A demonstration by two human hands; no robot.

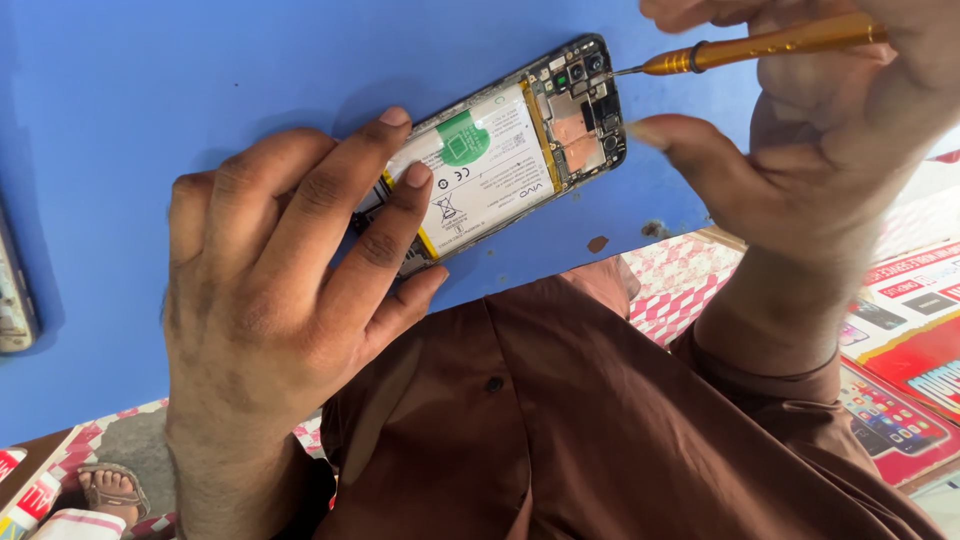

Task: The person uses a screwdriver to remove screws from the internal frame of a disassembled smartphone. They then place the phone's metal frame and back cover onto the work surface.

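Note:
An opened phone (560, 120) with its back cover off lies on a blue tabletop (150, 100), showing a white battery (480, 160) and the circuit board at its far end. My left hand (270, 290) presses down on the phone's near end, with two fingers laid across the battery. My right hand (820, 150) grips a slim gold screwdriver (770, 42). The screwdriver's tip touches the board's top corner, next to the camera modules. My right thumb hovers just off the phone's edge.
Another device (12, 300) lies at the tabletop's left edge. My brown shirt (560, 420) fills the lower middle. Red printed posters with phone pictures (920, 340) lie at the right. A sandalled foot (110, 490) shows at the bottom left.

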